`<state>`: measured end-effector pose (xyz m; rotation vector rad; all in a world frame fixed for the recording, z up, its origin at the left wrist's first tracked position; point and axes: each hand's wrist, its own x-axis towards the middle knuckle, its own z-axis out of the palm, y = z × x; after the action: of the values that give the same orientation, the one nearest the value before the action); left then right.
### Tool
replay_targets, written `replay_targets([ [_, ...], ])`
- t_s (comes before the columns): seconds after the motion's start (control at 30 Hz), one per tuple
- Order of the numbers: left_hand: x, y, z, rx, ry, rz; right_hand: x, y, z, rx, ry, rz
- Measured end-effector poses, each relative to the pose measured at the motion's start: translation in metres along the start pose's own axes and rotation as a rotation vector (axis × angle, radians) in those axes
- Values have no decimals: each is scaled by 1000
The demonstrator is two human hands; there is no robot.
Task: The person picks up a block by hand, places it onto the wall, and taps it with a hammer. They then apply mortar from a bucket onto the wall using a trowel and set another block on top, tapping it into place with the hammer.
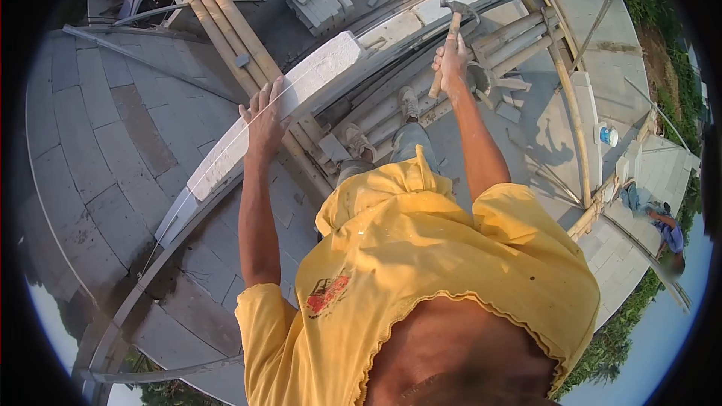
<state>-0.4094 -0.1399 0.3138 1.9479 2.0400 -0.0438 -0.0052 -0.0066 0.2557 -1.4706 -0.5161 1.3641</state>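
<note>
My left hand (265, 122) lies across a long white block (320, 71) on top of the wall, its fingers hooked over the far edge. A thin string runs lengthwise along the block. In my right hand (451, 66) is a claw hammer (456, 24), gripped by its wooden handle with the metal head upward. The hammer is held over the near side of the wall, apart from the block. More pale blocks (391, 34) continue the wall's top row to the right.
Bamboo poles (226, 26) cross under the wall, and more poles (519, 41) lie at my right. A grey bucket (480, 79) stands near my feet. Stacked blocks (320, 4) are beyond the wall. A white-and-blue pail (608, 135) and another person (668, 231) are far right.
</note>
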Motion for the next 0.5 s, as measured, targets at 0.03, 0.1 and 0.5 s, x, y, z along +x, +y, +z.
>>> replay_targets([
  [0.03,1,2,-1,1,6,-5,-20,13,13,-215,-279,190],
  [0.1,1,6,-3,12,-16,-12,-35,17,15,-430,-560,365],
  [0.5,5,7,4,62,-47,-54,-17,-6,23,-140,-91,153],
])
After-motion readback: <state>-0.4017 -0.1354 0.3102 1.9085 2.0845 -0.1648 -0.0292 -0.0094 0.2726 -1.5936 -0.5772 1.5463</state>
